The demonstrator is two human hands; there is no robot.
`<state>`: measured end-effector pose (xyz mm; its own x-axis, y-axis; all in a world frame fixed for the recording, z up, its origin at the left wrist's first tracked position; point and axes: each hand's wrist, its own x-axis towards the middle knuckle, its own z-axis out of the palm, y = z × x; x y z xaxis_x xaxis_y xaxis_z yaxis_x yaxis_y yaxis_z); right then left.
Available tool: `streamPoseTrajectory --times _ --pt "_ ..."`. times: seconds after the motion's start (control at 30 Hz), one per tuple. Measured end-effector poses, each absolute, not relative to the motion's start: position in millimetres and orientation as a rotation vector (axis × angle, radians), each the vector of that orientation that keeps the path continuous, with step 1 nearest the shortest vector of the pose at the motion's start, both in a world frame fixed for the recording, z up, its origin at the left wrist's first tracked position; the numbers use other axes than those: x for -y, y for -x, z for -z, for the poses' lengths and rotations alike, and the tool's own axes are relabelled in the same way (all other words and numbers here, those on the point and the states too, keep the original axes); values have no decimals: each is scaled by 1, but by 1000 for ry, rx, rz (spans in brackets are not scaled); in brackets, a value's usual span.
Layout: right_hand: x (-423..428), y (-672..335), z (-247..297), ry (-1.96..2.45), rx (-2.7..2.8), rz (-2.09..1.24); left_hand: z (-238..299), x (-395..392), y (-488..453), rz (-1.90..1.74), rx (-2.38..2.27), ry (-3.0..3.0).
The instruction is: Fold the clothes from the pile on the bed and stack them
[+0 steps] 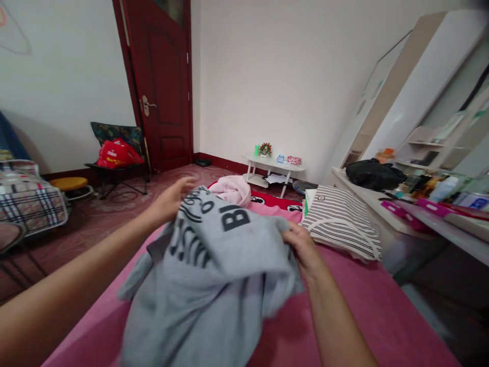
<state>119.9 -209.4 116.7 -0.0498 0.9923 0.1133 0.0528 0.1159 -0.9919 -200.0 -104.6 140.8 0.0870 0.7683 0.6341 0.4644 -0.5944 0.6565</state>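
A grey shirt (229, 265) with black lettering is bunched up over the pink bed cover (351, 306). My right hand (302, 245) is closed on its right edge, with the fingertips partly hidden by the cloth. At the shirt's far left edge, my left hand (179, 196) is closed on the fabric near the printed letters; its fingers are slightly blurred and partly out of sight. The lower part of the shirt hangs in loose folds toward me, and what looks like a sleeve sticks out on the left.
A striped folded garment (340, 224) lies on the bed at right, and pink cloth (231, 189) at the far end. Beyond stands a low white table (273, 163). A cluttered dresser (382, 204) is on the right. A folding chair (118, 130) bears a red bag (119, 153).
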Motion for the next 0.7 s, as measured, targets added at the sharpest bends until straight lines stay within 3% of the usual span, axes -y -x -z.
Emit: streamPoseTrajectory --times 0.1,0.17,0.3,0.5,0.63,0.7 --pt "181 -170 -92 1608 1208 -456 -113 131 182 -1025 -1225 -2324" --pt "170 -190 -71 1841 1245 -279 -97 160 173 -781 -1170 -2403" --pt "164 -197 -37 1944 1478 -335 -65 219 152 -382 -1018 -2460" --pt "166 -190 -19 1998 1589 -307 -41 252 109 -226 -903 -2616" --pt "168 -214 -32 1637 1404 -578 -74 246 127 -431 -705 -2399" --pt "172 -224 -47 1467 1093 -550 -97 235 161 -614 -740 -2204"
